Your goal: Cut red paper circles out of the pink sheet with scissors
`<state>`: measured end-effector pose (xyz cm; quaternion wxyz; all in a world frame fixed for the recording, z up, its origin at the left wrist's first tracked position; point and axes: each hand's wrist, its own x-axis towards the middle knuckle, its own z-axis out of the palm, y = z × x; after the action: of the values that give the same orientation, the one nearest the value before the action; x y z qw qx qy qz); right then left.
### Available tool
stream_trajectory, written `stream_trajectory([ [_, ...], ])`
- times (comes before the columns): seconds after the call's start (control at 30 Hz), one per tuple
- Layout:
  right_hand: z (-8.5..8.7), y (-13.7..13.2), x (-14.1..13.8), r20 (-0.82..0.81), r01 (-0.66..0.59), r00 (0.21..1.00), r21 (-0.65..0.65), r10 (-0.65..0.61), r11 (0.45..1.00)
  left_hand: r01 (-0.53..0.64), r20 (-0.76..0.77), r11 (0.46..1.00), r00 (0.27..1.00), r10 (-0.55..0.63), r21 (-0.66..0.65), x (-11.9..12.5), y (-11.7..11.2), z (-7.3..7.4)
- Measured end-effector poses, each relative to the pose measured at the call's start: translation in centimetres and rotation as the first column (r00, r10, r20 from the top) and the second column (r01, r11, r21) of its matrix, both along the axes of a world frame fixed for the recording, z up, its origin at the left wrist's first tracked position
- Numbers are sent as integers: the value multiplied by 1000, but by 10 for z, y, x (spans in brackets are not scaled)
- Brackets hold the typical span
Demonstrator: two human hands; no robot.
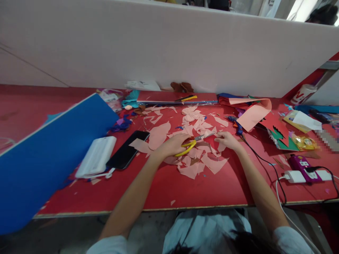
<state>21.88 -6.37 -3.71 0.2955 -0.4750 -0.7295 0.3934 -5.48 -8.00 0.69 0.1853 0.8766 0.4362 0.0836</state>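
A person's left hand (pixel 172 144) grips a pair of yellow-handled steel scissors (pixel 188 147) at the middle of a red-topped work table (pixel 159 192), the blades pointing toward 3 o'clock. The right hand (pixel 227 141) lies just beside the blade tips, its fingers (pixel 218 139) curled low; from this view it is hard to tell whether they pinch a scrap. The hands are apart, with the scissors reaching between them. Salmon-pink paper scraps (pixel 192 164) lie strewn beneath both. At 9 o'clock, a glossy black smartphone (pixel 127 150) rests beside a white rectangular power bank (pixel 96 157). At 2 o'clock, a blue hot glue gun (pixel 234 124) trails a black cord (pixel 261 158) near a folded salmon-pink paper sheet (pixel 254 114). A flat red board (pixel 177 97) lies at 12 o'clock against a white partition (pixel 159 46).
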Motion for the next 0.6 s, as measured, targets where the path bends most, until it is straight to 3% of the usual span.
stream_trajectory([
  [0.23,0,1,0,8,-3,1000,-2,3,1000,4,4,997,1000,-3,-72,-2,0,-1],
  [0.6,1,0,0,-11,-3,1000,-5,2,1000,22,35,998,999,-20,-66,-3,0,-3],
])
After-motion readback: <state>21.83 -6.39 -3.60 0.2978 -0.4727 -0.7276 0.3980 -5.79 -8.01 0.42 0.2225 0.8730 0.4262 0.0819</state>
